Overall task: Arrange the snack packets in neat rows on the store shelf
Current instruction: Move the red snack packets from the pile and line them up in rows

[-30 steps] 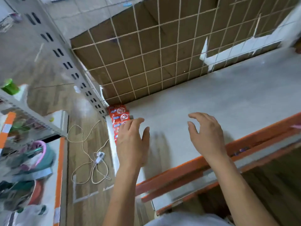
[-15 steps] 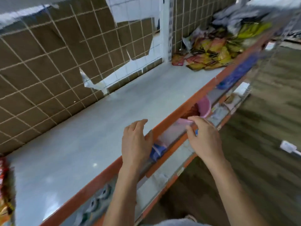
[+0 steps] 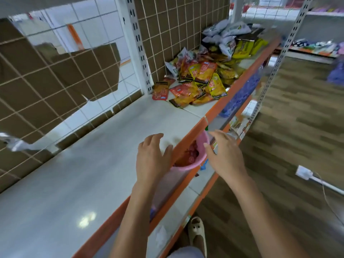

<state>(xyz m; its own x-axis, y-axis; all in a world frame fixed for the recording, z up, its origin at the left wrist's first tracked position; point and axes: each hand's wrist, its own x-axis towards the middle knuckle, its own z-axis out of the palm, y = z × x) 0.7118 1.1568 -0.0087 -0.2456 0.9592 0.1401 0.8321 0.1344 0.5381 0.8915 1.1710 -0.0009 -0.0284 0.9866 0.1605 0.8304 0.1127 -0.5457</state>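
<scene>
Hovering at the front of the shelf (image 3: 89, 175), our left grip (image 3: 151, 159) and right grip (image 3: 224, 157) both hold nothing, fingers spread and loosely bent. Between the two grips, just under the shelf's orange edge (image 3: 193, 131), a pink bowl (image 3: 202, 146) with red pieces (image 3: 190, 155) in it sits on the level below. The right grip's thumb is close to its rim, though we cannot tell whether it touches.

The snack packets (image 3: 202, 79) lie well ahead of both grips, off toward the right grip's side. They are heaped loose in the next bay against the brown back panel (image 3: 176, 34), with red, orange and yellow ones nearest us and white and dark ones beyond. None stands in a row yet.

We judge these packets light, soft and crinkly, with glossy film that will slide easily over its neighbours and through a loose hold. Whatever is inside may crush, so we would not squeeze the middles. We would pinch each by its flat sealed top edge, or lay fingers across both faces, taking a few at a time. Pulling from low in the heap could make it slump toward the shelf front, so the topmost, nearest packets look the safest start.
</scene>
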